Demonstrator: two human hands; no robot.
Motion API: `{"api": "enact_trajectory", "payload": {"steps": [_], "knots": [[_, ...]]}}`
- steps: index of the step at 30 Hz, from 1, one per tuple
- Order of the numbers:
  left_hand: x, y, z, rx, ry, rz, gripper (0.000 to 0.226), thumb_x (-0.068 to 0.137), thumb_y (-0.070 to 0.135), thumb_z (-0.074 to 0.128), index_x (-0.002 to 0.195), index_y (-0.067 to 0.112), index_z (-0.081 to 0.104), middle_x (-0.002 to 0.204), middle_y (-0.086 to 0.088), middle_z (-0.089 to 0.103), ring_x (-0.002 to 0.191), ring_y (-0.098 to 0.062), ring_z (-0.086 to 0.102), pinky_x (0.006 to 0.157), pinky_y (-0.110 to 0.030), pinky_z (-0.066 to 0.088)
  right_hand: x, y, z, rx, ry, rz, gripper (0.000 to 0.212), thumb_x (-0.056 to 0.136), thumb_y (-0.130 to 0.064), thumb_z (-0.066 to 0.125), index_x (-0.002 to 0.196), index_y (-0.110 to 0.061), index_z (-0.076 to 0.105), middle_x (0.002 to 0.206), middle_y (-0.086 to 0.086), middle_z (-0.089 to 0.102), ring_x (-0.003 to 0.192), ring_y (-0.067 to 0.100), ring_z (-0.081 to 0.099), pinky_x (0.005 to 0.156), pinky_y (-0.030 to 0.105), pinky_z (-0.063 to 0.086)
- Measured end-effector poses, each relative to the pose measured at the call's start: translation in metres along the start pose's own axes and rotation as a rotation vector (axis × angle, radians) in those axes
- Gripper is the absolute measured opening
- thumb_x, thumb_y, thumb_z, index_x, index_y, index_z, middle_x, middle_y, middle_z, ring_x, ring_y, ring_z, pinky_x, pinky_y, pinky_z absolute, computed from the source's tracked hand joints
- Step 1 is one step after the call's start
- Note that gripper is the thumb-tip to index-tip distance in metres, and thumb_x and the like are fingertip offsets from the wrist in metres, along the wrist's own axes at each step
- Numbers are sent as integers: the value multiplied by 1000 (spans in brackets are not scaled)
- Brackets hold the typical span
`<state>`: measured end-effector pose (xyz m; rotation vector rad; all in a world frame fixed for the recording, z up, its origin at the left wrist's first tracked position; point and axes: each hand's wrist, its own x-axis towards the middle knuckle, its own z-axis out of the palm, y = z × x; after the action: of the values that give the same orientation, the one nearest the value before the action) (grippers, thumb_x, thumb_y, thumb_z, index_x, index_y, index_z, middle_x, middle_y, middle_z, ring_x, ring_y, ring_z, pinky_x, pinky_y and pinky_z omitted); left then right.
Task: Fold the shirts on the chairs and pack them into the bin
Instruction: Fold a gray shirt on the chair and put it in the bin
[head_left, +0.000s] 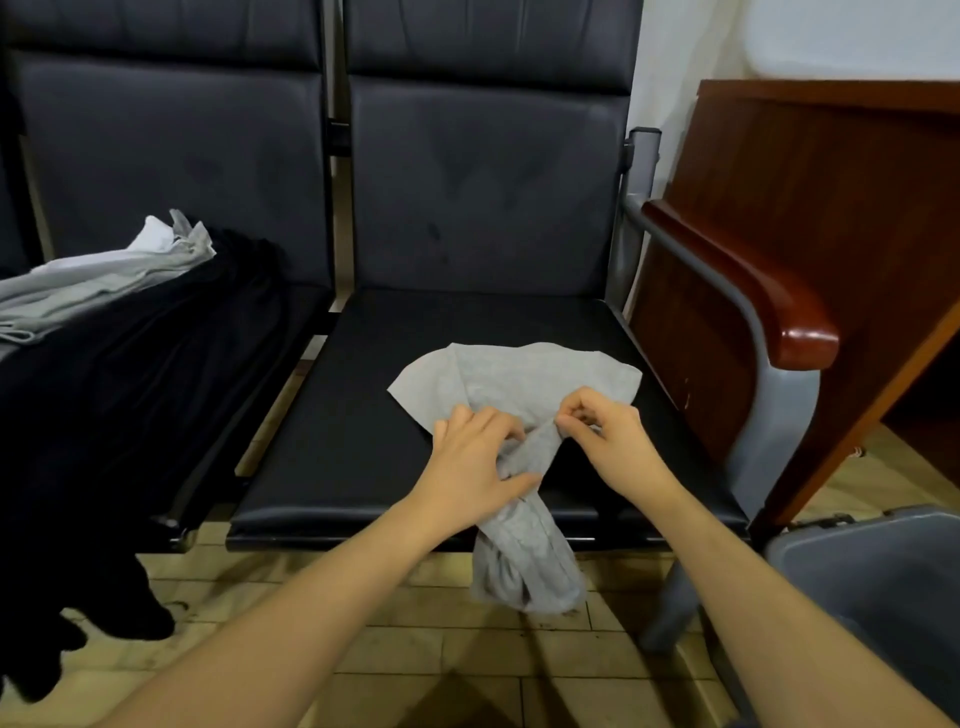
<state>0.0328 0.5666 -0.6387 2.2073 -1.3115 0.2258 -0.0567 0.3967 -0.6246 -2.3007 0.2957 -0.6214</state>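
Observation:
A light grey shirt lies on the black seat of the right chair; its lower part is bunched and hangs over the seat's front edge toward the floor. My left hand grips the gathered cloth at the middle, thumb underneath. My right hand pinches a fold of the same shirt just to the right. A grey bin stands on the floor at the lower right, only partly in view.
On the left chair lies a pile of clothes: a black garment that drapes down to the floor, with grey and white shirts on top. A wooden armrest and a brown wooden desk flank the right chair. The floor is tiled.

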Motion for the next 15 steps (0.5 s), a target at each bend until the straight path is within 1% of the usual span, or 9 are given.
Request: {"api": "enact_trajectory", "payload": {"steps": [2,4,6,7,9,11,12,13,15], "knots": [[-1,5,3,-63,-5,7,19,87,39,63,96,22,59,87,19,47,90,-10,34,73,-24,16,-1,1,1,-23,0,-19,8,91,-10,60,84,-12,61,72,7,62,70,26,60,70,37,50],[-2,5,3,-146,9,-26,11,90,30,61,88,19,61,76,19,46,87,-9,36,75,-22,18,-1,1,-1,-10,2,-8,9,92,-11,58,84,-12,59,73,12,60,70,30,58,68,38,48],[0,4,-3,-306,43,-127,8,92,26,60,86,21,62,78,14,50,87,-10,40,77,-18,27,0,-6,-4,58,22,26,11,94,-12,56,83,-15,57,78,15,59,68,27,54,64,33,47],[3,5,-9,-406,50,-180,8,92,25,59,85,22,61,81,7,54,87,-12,44,77,-17,33,0,-11,-7,95,36,31,13,95,-14,55,82,-17,57,80,15,58,67,22,52,63,31,46],[10,7,-25,-612,61,-228,8,92,20,60,85,17,62,81,-6,60,78,-15,52,73,-18,43,4,-24,-15,113,60,-5,15,96,-15,53,81,-19,55,77,16,56,64,14,48,60,25,42],[17,7,-44,-734,58,-237,6,91,16,61,87,11,63,79,-7,62,71,-8,55,69,-16,45,8,-37,-25,50,43,-51,15,97,-18,52,83,-21,54,69,11,52,61,10,43,59,18,38],[21,4,-51,-748,48,-239,6,90,15,62,86,11,63,79,-3,63,71,-2,55,69,-14,44,10,-42,-29,-6,23,-65,15,97,-21,51,83,-25,53,64,3,50,63,9,43,64,17,36],[23,-1,-56,-736,38,-248,5,89,15,63,85,12,64,79,1,64,70,2,56,69,-11,45,12,-44,-31,-56,3,-63,16,97,-24,51,82,-29,53,61,-2,48,66,9,43,72,20,35],[27,-11,-57,-647,30,-293,6,87,18,66,81,17,66,82,-1,66,71,0,55,71,-15,46,17,-44,-27,-111,-20,-37,17,96,-27,51,80,-32,53,63,-9,50,76,11,47,86,26,30]]}}
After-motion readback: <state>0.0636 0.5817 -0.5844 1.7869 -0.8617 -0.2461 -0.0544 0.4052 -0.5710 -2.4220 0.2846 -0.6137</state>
